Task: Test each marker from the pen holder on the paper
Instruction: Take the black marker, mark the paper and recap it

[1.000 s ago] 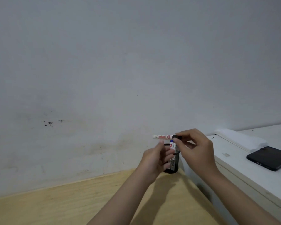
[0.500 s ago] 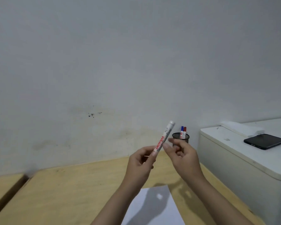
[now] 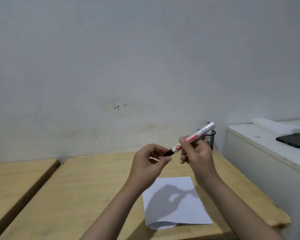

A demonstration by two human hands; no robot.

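On the wooden surface [image 3: 87, 187] a white paper [image 3: 173, 203] lies near its right edge; the mesh pen holder [image 3: 210, 138] stands at the far right corner. Above, the right hand [image 3: 197, 153] grips a white marker [image 3: 197, 135], while the left hand [image 3: 148, 161] pinches its black cap [image 3: 168, 153].

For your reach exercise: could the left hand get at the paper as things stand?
Probably yes: the left hand hovers just above the paper with nothing between, though its fingers are at the marker cap.

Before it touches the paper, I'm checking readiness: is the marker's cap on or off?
Cannot tell for certain. The marker in the right hand has its black end at the left hand's fingertips, cap or nib unclear.
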